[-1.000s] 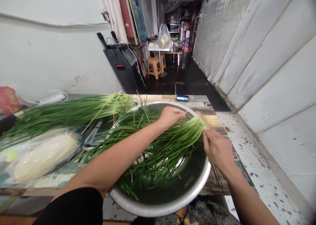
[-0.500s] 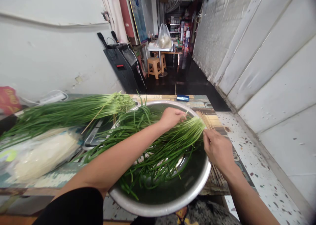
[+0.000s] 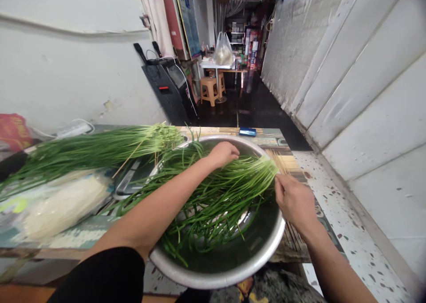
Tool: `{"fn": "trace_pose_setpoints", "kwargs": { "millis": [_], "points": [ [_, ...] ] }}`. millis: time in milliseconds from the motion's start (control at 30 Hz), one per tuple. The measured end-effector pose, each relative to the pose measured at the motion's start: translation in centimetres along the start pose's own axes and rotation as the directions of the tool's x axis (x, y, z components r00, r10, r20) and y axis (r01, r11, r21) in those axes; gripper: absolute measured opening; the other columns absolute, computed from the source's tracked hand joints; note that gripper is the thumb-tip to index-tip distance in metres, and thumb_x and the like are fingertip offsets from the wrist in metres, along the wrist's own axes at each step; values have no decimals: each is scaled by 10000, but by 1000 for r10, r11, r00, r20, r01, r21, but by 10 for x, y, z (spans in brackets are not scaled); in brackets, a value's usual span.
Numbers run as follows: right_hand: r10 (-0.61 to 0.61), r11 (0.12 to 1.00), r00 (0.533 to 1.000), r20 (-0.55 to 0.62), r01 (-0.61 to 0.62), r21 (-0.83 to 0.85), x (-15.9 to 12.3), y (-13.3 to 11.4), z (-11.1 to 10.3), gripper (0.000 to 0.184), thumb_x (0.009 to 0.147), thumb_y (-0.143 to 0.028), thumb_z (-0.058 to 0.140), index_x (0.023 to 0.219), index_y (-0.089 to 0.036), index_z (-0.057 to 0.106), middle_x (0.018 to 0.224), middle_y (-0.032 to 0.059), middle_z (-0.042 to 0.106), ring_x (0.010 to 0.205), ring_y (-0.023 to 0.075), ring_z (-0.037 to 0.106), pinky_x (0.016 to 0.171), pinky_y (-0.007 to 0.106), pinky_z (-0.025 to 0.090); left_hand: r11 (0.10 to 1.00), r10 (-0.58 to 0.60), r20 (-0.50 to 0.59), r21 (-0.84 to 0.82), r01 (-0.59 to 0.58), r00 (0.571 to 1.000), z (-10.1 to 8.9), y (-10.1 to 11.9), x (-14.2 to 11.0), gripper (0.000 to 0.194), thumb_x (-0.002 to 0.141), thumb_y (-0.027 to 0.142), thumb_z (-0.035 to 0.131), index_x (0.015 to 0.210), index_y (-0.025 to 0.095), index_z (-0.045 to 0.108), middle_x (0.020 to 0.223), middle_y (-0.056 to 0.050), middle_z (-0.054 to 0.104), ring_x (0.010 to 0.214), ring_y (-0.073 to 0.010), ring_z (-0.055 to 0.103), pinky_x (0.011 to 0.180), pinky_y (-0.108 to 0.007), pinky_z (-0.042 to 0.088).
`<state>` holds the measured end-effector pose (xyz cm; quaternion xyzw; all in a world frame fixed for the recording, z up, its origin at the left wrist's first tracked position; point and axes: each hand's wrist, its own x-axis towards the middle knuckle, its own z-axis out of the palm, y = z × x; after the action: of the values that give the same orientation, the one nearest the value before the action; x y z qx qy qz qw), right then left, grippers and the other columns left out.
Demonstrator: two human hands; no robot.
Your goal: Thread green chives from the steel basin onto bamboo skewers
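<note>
Narrow room, pale walls (image 3: 83, 81) both sides, dark floor (image 3: 248, 100) running to the upper middle of the frame; patterned bench (image 3: 269, 137) across the middle. Steel basin (image 3: 214, 281) at center, bunch of chives (image 3: 219, 196) lying in it. Key relation: the bunch's long axis runs pale ends upper right, green tips lower left, and the pale ends sit by the basin's right rim, right at my right hand (image 3: 294, 198); that's the nearer one. Right hand: clenched, thumb side toward the pale ends, looks like it's holding the bunch there; exact pinch hidden. Forearm comes in from lower right. Left hand (image 3: 226, 154): over the bunch's upper edge, fingers curled, can't tell if they're gripping a stalk. Left forearm crosses the basin from lower left. Thin sticks (image 3: 280, 162) just beyond the right rim.
</note>
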<state>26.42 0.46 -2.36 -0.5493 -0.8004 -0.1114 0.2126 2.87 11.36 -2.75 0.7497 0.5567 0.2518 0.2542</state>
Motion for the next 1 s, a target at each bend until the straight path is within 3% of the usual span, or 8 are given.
{"fn": "trace_pose_setpoints", "kwargs": {
  "millis": [100,233,300,433,500,667,800,1000],
  "points": [
    [-2,1000,1000,10,2,2,0,0,0,272,911,-241,383,736,-167,577,694,28,616,627,118,538,587,241,295,998,6,79,68,-12,997,11,-9,1,47,613,186,720,587,223,730,612,-16,665,610,-155,580,683,-222,431],
    [2,1000,1000,24,-1,-14,1,0,-1,269,910,-239,387,737,-167,580,713,33,629,616,120,533,567,245,281,992,28,-48,120,-22,998,14,-4,2,133,691,170,624,650,206,745,656,-29,669,633,-152,576,687,-225,416],
    [4,1000,1000,22,-4,-16,0,0,-1,266,911,-240,390,753,-167,590,722,36,633,619,121,538,572,246,287,999,-13,-63,34,15,998,12,2,1,161,707,172,598,741,182,755,652,-31,667,628,-151,579,667,-227,420],
    [12,1000,1000,12,-12,-15,0,0,0,265,913,-252,390,783,-168,605,745,39,642,636,126,547,583,245,296,938,-118,30,-326,121,993,10,15,-3,320,739,160,575,1031,139,704,644,-19,668,622,-126,592,622,-210,436],
    [14,1000,1000,11,-14,-18,-1,0,0,262,912,-251,389,794,-168,608,750,39,644,634,127,545,584,244,296,893,-114,54,-432,126,992,11,21,-5,289,754,187,595,1016,128,703,662,-26,673,614,-109,583,609,-202,440],
    [24,1000,1000,19,-24,-9,-1,0,0,243,907,-238,403,765,-173,589,720,24,628,633,120,545,592,242,298,833,-125,67,-534,142,990,13,29,-8,182,760,196,633,899,116,720,666,-37,670,559,-74,544,558,-185,433],
    [27,1000,999,18,-27,-14,0,0,1,235,899,-238,416,754,-173,590,721,20,630,631,120,547,582,245,296,772,-151,100,-609,181,983,12,31,-10,177,761,134,623,914,100,705,691,-47,676,568,-70,560,552,-181,444],
    [26,1000,1000,5,-26,-4,0,0,1,251,901,-236,405,774,-166,610,749,37,646,641,124,553,588,246,305,748,-166,150,-625,223,975,9,33,-12,222,777,81,586,973,91,691,683,-49,675,566,-68,564,556,-179,445]
  ]
}}
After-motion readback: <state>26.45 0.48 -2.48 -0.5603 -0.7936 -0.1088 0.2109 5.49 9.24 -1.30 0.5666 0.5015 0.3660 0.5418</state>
